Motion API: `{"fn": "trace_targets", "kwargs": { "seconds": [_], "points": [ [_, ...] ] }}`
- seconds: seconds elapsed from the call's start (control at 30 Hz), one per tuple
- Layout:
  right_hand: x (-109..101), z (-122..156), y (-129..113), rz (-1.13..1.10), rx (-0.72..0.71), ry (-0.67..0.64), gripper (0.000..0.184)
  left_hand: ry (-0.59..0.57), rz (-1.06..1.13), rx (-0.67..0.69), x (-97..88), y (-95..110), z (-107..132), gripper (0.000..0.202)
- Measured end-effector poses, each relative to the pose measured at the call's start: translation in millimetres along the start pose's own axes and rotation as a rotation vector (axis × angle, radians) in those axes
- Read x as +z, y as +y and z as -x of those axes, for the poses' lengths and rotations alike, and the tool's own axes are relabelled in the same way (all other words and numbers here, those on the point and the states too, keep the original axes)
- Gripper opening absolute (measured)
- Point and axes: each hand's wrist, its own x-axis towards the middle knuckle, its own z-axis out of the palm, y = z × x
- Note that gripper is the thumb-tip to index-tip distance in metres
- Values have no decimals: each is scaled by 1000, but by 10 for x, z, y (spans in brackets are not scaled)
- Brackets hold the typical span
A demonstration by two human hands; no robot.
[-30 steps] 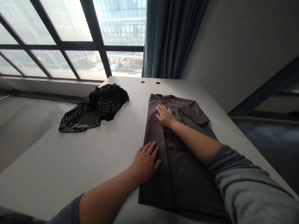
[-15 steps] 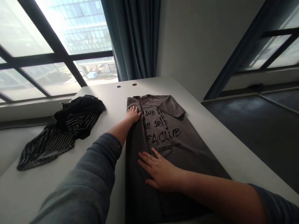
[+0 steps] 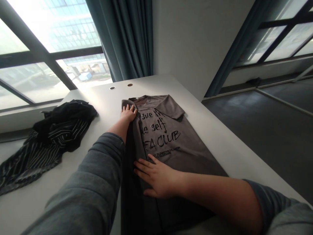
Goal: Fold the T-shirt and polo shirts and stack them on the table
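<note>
A dark grey T-shirt [image 3: 190, 147] with black lettering lies face up on the white table [image 3: 97, 156], its neck toward the far end. Its left side is folded inward over part of the print. My left hand [image 3: 129, 113] rests on that folded part near the shoulder, fingers spread. Lower down, my right hand [image 3: 158, 178] lies flat across the fold, fingers apart and pointing left. Neither hand grips the cloth. My right forearm covers part of the shirt's lower half.
A crumpled black garment with white stripes [image 3: 58, 130] lies on the table's left side. Two round cable holes [image 3: 112, 88] are near the far edge. Windows, a blue-green curtain [image 3: 129, 39] and a pale wall [image 3: 186, 42] stand beyond.
The view has turned slightly to the right, so everything sits further left. Both hands remain flat on the T-shirt in nearly the same places.
</note>
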Motion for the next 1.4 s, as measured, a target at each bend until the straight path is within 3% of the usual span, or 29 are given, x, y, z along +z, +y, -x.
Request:
{"fn": "trace_targets", "kwargs": {
  "seconds": [0.13,0.27,0.33,0.43,0.53,0.6,0.73,0.8,0.87,1.0,1.17,1.23,1.33,1.4],
  "points": [
    [-84,-20,97,-18,-41,3,76,95,-135,12,-84,117,102,67],
    [-496,181,376,-72,42,82,61,147,-235,-12,-153,207,202,60],
    [-746,468,537,-77,212,155,51,184,-249,6,-185,235,243,56],
    [-945,1100,710,14,637,186,33,238,-215,37,-259,366,254,50],
    [-857,1721,757,37,989,78,32,269,-176,157,-361,751,162,45],
    [-731,1976,742,-30,1068,-25,33,239,-186,293,-419,1155,44,43],
    [-603,2073,731,-143,999,-113,27,129,-235,496,-445,2006,-222,40],
    [-615,2056,755,-166,920,-96,18,90,-253,555,-415,2290,-334,40],
    [-640,2079,775,-205,852,-63,11,53,-272,598,-365,2448,-438,48],
    [-672,2219,723,-292,834,-103,16,-10,-315,641,-219,2572,-656,65],
    [-673,2284,609,-276,798,-235,15,-38,-386,573,-69,2705,-896,53],
    [-656,2286,608,-294,767,-214,8,-15,-398,547,-66,2722,-950,49],
    [-621,2321,616,-389,768,-150,10,28,-409,537,-120,2669,-981,44],
    [-608,2355,595,-405,826,2,13,51,-409,554,-177,2589,-977,42]
  ]
}}
